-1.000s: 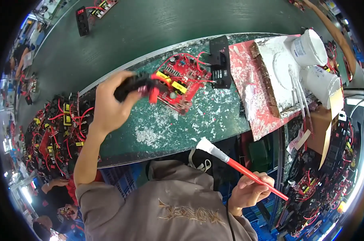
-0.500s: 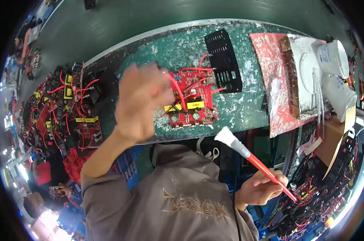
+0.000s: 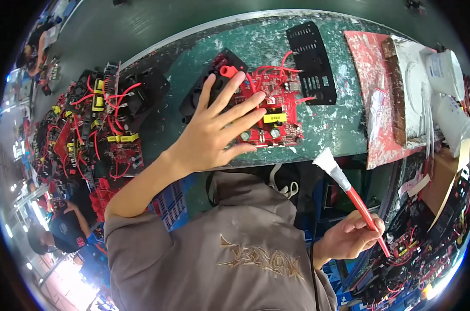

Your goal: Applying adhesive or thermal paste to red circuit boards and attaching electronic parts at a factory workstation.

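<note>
A red circuit board (image 3: pixel 283 97) with red wires and yellow-labelled parts lies on the green bench, joined by wires to a slotted black panel (image 3: pixel 313 65) at its far right. My left hand (image 3: pixel 214 122) is over the board's left side with fingers spread, hiding part of it; whether it presses on the board I cannot tell. Beyond those fingers is a black part (image 3: pixel 225 59) with a red terminal. My right hand (image 3: pixel 353 236) is closed around the red handle of a paintbrush (image 3: pixel 355 197), whose bristles are coated white, near the bench's front edge.
Piled circuit boards (image 3: pixel 97 122) with fans and wires crowd the left end of the bench. On the right, a red sheet (image 3: pixel 363 88) smeared white carries a shallow tray of white paste (image 3: pixel 414 88) beside white tubs (image 3: pixel 446 72). More boards (image 3: pixel 401 264) fill the lower right.
My left hand has come down from a blurred, raised position and spread over the board's left side. The black part with the red terminal now shows beside it. My right hand still holds the paintbrush.
</note>
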The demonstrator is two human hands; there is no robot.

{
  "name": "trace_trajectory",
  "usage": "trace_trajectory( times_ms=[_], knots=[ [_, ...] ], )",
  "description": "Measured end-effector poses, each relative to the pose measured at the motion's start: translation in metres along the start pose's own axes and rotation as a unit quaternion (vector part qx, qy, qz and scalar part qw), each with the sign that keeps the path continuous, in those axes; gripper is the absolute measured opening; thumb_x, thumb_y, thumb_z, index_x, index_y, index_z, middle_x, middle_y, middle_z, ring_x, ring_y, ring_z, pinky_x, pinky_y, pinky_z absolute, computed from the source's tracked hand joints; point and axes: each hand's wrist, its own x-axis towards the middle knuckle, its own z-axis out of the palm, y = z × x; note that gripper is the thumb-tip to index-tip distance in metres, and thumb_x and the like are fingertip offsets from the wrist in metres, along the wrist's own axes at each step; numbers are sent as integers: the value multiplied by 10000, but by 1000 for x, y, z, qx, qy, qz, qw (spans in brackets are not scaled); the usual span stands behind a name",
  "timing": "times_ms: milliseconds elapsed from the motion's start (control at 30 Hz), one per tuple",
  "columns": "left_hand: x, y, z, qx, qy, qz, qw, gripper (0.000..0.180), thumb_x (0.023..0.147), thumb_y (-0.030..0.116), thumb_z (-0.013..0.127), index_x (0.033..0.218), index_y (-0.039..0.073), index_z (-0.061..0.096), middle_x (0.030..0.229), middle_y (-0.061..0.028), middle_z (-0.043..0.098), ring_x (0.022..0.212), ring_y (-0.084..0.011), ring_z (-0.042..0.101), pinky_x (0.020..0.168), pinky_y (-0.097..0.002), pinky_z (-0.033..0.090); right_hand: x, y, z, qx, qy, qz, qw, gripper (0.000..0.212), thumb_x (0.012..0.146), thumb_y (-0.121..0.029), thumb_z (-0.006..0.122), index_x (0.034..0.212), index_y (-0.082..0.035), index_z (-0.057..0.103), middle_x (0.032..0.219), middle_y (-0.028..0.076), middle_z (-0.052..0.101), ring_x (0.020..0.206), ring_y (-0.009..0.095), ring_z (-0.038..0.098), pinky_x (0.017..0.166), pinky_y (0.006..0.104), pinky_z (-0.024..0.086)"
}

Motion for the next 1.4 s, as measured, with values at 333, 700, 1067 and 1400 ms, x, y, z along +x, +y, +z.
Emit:
trace_trajectory(
  times_ms=[333, 700, 1067, 1400],
  knots=[
    [14, 29, 15, 13, 57, -57, 997, 763, 743, 457, 722, 1316, -8, 531, 1457, -110, 440, 1384, -518, 217, 1065, -673, 160, -5, -2, -4, -20, -2, -10, 1000, 337, 1012, -318, 459, 1069, 11, 503, 841, 113, 542, 520, 149, 478, 401, 223, 428],
    [29, 39, 28, 47, 110, -71, 990, 563, 756, 264, 752, 1234, 4, 609, 1307, -62, 597, 1355, -482, 314, 1086, -613, 195, 89, -8, -30, -284, 146, -307, 897, 326, 995, -263, 520, 1058, 49, 594, 719, 113, 613, 567, 165, 555, 483, 258, 430],
    [25, 34, 26, 23, 72, -69, 995, 610, 802, 255, 706, 1325, 0, 525, 1400, -58, 515, 1415, -446, 198, 1122, -603, 124, 218, 9, -25, -349, 74, -235, 904, 172, 963, -84, 558, 1011, 69, 617, 757, 110, 666, 626, 147, 643, 591, 248, 522],
    [27, 33, 23, 19, 55, -71, 996, 570, 812, 243, 694, 1302, -6, 543, 1404, -61, 511, 1416, -450, 193, 1124, -598, 122, 209, 16, -20, -351, 79, -222, 906, 185, 967, -102, 557, 999, 72, 611, 743, 122, 664, 610, 154, 639, 580, 255, 525]
  ],
)
